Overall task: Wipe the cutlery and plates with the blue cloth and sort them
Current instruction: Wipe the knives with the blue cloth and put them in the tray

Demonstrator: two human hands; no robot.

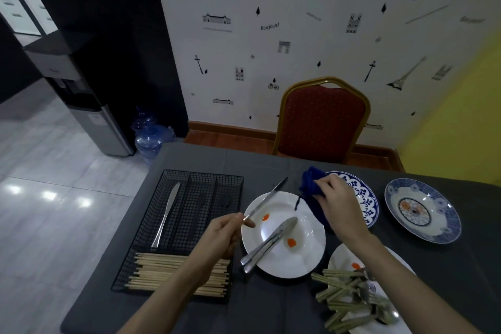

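Observation:
My left hand (226,233) pinches the handle of a table knife (267,199), whose blade points up and away over the white plate (306,260). My right hand (336,206) grips the blue cloth (311,192) above the plate's far right rim, apart from the knife. On the white plate lie two more pieces of metal cutlery (268,244) and two orange scraps. The black wire organiser (187,225) on the left holds one knife (166,214) in its left compartment, dark cutlery in the others, and chopsticks (176,271) in its front section.
Two blue-patterned plates (364,198) (423,210) sit at the right. Another white plate (349,257) at the near right carries spoons and green-handled cutlery (352,298). A red chair (322,119) stands behind the dark table (271,306). The table's left edge drops to a tiled floor.

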